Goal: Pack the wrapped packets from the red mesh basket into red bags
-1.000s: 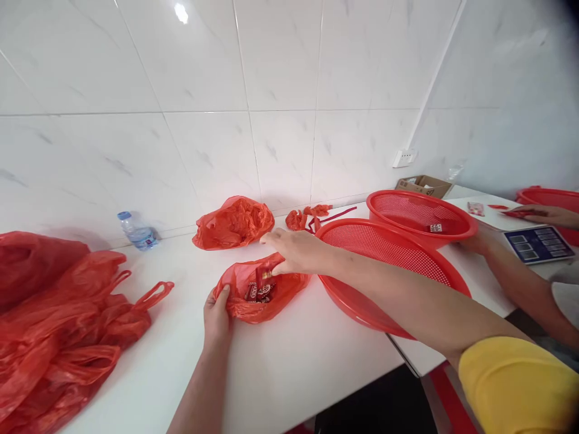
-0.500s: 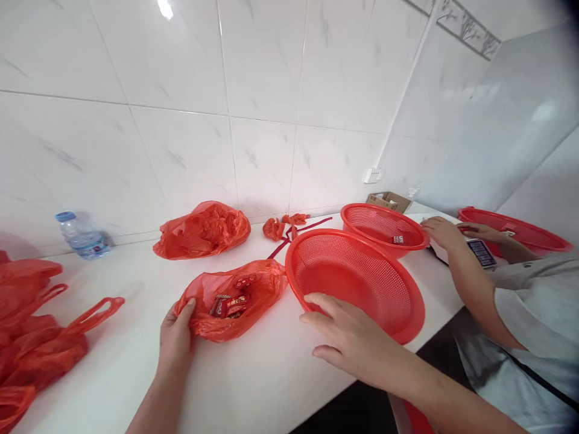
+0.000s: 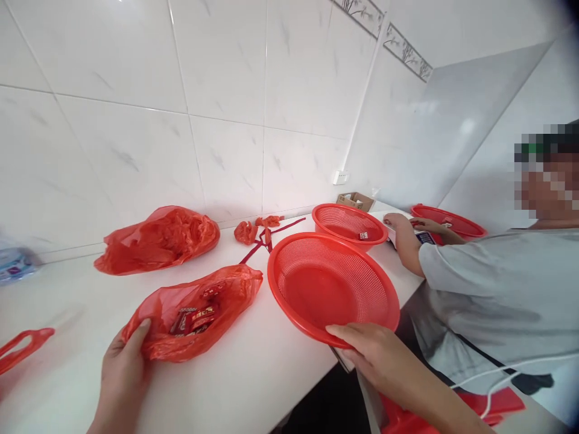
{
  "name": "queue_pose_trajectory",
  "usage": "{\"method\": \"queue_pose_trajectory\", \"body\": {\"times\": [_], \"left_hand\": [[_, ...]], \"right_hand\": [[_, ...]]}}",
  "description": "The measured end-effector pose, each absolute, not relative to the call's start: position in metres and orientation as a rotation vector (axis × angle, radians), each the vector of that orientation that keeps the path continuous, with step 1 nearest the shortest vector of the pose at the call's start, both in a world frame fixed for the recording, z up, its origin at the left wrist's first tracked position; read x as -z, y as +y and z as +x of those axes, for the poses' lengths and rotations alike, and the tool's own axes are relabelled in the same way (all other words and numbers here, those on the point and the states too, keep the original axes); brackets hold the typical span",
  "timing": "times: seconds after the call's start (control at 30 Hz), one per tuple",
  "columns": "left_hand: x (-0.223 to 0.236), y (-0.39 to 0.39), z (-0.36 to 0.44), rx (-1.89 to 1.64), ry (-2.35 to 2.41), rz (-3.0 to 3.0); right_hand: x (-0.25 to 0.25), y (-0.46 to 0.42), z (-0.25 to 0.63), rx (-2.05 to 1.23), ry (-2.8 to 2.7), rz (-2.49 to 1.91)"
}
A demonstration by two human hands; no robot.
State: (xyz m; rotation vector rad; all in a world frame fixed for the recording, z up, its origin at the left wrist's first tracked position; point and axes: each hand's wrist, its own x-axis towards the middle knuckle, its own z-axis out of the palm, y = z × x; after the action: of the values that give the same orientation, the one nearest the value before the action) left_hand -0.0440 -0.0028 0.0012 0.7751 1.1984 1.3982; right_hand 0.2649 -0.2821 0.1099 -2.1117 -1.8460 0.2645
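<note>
My left hand [image 3: 124, 358] pinches the near left edge of an open red plastic bag [image 3: 228, 299] on the white table. Inside that bag lie several small wrapped snack packets [image 3: 199, 319] in dark red and brown. To the bag's right is a round red plastic basket [image 3: 323, 289] with perforated walls and nothing inside. My right hand [image 3: 375, 355] is on the basket's near rim, thumb side above and the other fingers partly hidden below it. Behind the open bag sits another crumpled red plastic bag [image 3: 163, 238].
A second red basket [image 3: 350, 220] holds one small packet. A co-worker [image 3: 488, 283] stands on the right, hands near a scale [image 3: 425, 238] and a third basket [image 3: 447, 223]. Red bag scraps [image 3: 245, 232] lie by the wall. A water bottle [image 3: 15, 265] is at far left.
My view has turned right. My right hand has moved from above the round basket's near left side to its near rim and closed on it. My left hand still pinches the bag.
</note>
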Motion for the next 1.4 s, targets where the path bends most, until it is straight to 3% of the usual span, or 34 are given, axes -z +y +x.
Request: {"method": "queue_pose_trajectory", "body": {"times": [0.27,0.43,0.67,0.83,0.93,1.07,1.27,1.4], "left_hand": [[0.000,-0.004,-0.048,-1.389,1.033,0.819],[-0.001,-0.009,-0.046,-1.461,1.092,0.832],[-0.004,-0.055,-0.039,-1.564,1.353,0.863],[-0.008,-0.082,-0.034,-1.505,1.366,0.771],[-0.014,-0.073,-0.030,-1.438,1.304,0.672],[-0.039,-0.039,-0.028,-1.358,1.041,0.677],[-0.108,-0.005,-0.032,-1.521,0.828,0.970],[-0.141,0.000,-0.043,-1.436,1.193,1.585]], "right_hand": [[-0.072,-0.316,0.322,-0.126,-1.730,-2.278],[-0.056,-0.301,0.304,0.205,-1.779,-2.045],[-0.069,-0.220,0.196,0.024,-1.996,-1.634],[-0.053,-0.135,0.182,0.289,-1.824,-1.710],[-0.037,-0.092,0.187,0.156,-1.783,-1.850],[-0.045,-0.070,0.186,-0.159,-1.808,-1.836],[-0.103,-0.103,0.183,-0.097,-1.533,-1.429],[-0.120,-0.124,0.188,-0.176,-1.455,-1.427]]}}
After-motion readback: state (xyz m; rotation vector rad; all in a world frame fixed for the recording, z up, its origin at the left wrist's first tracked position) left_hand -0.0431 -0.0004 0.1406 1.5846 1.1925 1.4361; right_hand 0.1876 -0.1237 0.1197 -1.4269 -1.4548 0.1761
